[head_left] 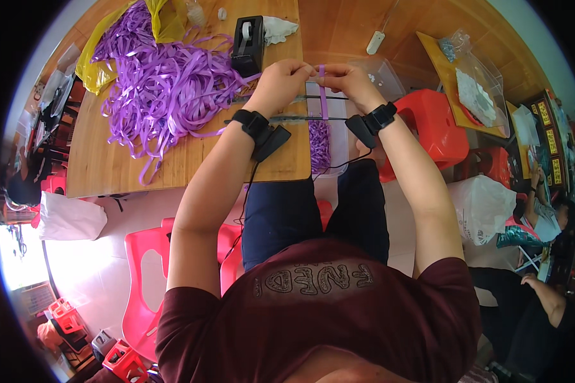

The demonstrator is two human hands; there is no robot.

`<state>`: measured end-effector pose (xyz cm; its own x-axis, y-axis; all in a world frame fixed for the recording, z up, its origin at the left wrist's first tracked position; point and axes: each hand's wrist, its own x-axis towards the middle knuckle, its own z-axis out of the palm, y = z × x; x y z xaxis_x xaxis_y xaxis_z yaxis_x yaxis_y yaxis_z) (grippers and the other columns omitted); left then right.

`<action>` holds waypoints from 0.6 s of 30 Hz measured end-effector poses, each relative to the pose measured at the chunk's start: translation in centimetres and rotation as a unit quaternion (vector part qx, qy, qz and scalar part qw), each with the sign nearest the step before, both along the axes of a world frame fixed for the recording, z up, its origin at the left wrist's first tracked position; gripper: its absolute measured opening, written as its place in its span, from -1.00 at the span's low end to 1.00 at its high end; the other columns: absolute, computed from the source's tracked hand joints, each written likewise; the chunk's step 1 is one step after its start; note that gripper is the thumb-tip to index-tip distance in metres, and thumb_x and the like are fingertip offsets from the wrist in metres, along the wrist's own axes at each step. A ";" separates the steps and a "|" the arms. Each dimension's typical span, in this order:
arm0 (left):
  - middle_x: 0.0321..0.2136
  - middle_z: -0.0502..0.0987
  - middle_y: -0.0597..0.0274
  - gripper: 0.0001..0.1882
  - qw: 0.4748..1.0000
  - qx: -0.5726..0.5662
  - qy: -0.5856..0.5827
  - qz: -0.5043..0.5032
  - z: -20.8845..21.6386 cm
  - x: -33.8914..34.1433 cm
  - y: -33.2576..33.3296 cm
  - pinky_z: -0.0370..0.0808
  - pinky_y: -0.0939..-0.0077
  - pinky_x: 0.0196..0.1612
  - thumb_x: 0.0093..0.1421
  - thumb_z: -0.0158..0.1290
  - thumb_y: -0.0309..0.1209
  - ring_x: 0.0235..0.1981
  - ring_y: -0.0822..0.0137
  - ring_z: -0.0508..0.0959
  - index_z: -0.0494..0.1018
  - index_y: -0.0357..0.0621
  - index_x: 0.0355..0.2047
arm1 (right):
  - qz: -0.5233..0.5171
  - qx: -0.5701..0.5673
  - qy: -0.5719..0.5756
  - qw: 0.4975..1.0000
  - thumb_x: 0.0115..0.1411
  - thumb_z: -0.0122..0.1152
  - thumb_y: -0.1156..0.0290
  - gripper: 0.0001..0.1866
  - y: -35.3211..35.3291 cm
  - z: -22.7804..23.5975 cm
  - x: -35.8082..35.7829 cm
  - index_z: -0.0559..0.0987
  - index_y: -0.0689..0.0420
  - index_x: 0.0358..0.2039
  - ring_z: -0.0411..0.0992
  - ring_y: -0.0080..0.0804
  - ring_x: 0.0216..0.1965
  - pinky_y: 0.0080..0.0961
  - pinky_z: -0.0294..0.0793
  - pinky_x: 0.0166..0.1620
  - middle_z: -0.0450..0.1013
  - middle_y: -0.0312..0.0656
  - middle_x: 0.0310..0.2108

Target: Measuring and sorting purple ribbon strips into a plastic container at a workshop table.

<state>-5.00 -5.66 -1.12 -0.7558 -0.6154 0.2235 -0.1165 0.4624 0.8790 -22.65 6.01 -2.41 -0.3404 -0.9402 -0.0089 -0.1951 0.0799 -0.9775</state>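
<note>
My left hand (283, 82) and my right hand (348, 84) meet just beyond the right edge of the table, fingertips almost touching. A narrow purple ribbon (322, 102) runs from my right fingers toward me, across two thin dark rods (287, 119) that stick out past the table edge. My right thumb and fingers pinch this ribbon near its far end. My left fingers are pressed together beside it; they seem to hold a ribbon end, too small to make out. A big tangled heap of purple ribbon (166, 96) lies left of my left hand.
A black tape dispenser (247, 46) and crumpled white tissue (278, 29) stand beyond my left hand. Below the rods, a clear bin (340, 150) holds short purple pieces (319, 145). A yellow bag (96, 70) partly wraps the heap. Red stools (431, 127) stand to the right.
</note>
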 end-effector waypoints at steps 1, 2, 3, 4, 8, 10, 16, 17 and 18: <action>-0.49 0.59 0.08 -0.68 0.999 -0.041 0.019 -0.005 0.2 -0.1 0.3 0.48 0.29 -0.35 0.25 0.05 -0.22 -0.46 0.17 0.57 0.62 -0.23 -0.24 | 0.002 0.018 -0.010 1.000 0.15 0.37 0.37 -0.64 0.0 -0.1 -0.1 0.64 0.13 -0.02 0.49 -0.68 -0.27 -0.68 0.42 -0.23 0.61 -0.32 -0.25; -0.49 0.59 0.08 -0.68 0.999 -0.040 0.018 -0.006 0.3 -0.2 0.8 0.48 0.29 -0.35 0.25 0.05 -0.22 -0.46 0.17 0.57 0.62 -0.23 -0.24 | 0.003 0.035 -0.020 0.999 0.15 0.37 0.38 -0.66 0.1 -0.2 -0.2 0.64 0.11 -0.03 0.49 -0.68 -0.27 -0.69 0.42 -0.23 0.61 -0.33 -0.25; -0.48 0.59 0.05 -0.70 0.997 -0.068 0.031 -0.027 0.4 -0.2 1.3 0.48 0.26 -0.33 0.24 0.05 -0.24 -0.43 0.10 0.58 0.61 -0.23 -0.27 | 0.002 0.036 -0.021 0.999 0.15 0.37 0.38 -0.66 0.2 -0.4 -0.3 0.64 0.11 -0.03 0.49 -0.68 -0.27 -0.69 0.42 -0.23 0.61 -0.33 -0.25; -0.46 0.60 0.01 -0.72 0.993 -0.098 0.045 -0.045 0.6 -0.1 1.5 0.48 0.24 -0.31 0.23 0.05 -0.26 -0.41 0.02 0.58 0.61 -0.23 -0.31 | 0.005 0.043 -0.047 0.998 0.17 0.35 0.36 -0.68 0.2 -0.6 -0.3 0.65 0.10 -0.05 0.49 -0.66 -0.26 -0.67 0.42 -0.22 0.61 -0.34 -0.26; -0.39 0.62 0.02 -0.74 0.978 -0.143 -0.096 -0.118 0.7 -0.4 1.6 0.48 0.30 -0.20 0.24 0.07 -0.26 -0.29 0.08 0.58 0.62 -0.18 -0.28 | 0.001 0.125 -0.064 0.990 0.24 0.26 0.26 -0.72 0.7 -1.2 -0.6 0.63 0.09 -0.09 0.50 -0.59 -0.26 -0.57 0.45 -0.18 0.60 -0.36 -0.26; -0.39 0.62 0.02 -0.76 0.965 -0.203 -0.115 -0.121 0.2 -0.4 1.9 0.48 0.23 -0.21 0.21 0.10 -0.28 -0.29 0.02 0.57 0.62 -0.19 -0.29 | -0.002 0.170 -0.095 0.981 0.27 0.22 0.27 -0.75 1.3 -1.2 -0.9 0.62 0.09 -0.11 0.49 -0.59 -0.28 -0.56 0.46 -0.16 0.58 -0.34 -0.24; -0.36 0.63 0.05 -0.72 0.946 -0.273 -0.122 -0.126 -0.5 -1.0 1.7 0.47 0.15 -0.11 0.21 0.06 -0.23 -0.23 0.01 0.57 0.63 -0.17 -0.32 | 0.033 0.120 -0.252 0.960 0.35 0.04 0.37 -0.69 4.6 -5.1 -0.8 0.50 0.07 0.08 0.48 -0.46 -0.11 -0.42 0.49 -0.06 0.48 -0.25 0.02; -0.36 0.63 0.05 -0.72 0.945 -0.275 -0.121 -0.128 -0.5 -1.1 1.8 0.47 0.15 -0.11 0.21 0.06 -0.23 -0.23 0.01 0.57 0.63 -0.17 -0.32 | 0.059 0.080 -0.281 0.955 0.34 0.07 0.36 -0.68 4.9 -6.2 -0.2 0.51 0.08 0.09 0.47 -0.46 -0.10 -0.43 0.49 -0.04 0.44 -0.24 0.07; -0.34 0.63 0.06 -0.72 0.945 -0.279 -0.115 -0.127 -0.5 -1.2 1.9 0.46 0.15 -0.09 0.21 0.05 -0.22 -0.22 0.00 0.56 0.63 -0.16 -0.33 | 0.085 0.039 -0.309 0.947 0.34 0.09 0.35 -0.66 5.2 -7.1 0.3 0.52 0.08 0.10 0.46 -0.46 -0.09 -0.44 0.49 -0.03 0.40 -0.22 0.12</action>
<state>-6.24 -3.73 -1.64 -0.9312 -0.2430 0.2716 -0.0986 0.8854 0.4542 -22.34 11.21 -9.53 -0.0917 -0.9691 -0.2292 0.3950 0.1759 -0.9017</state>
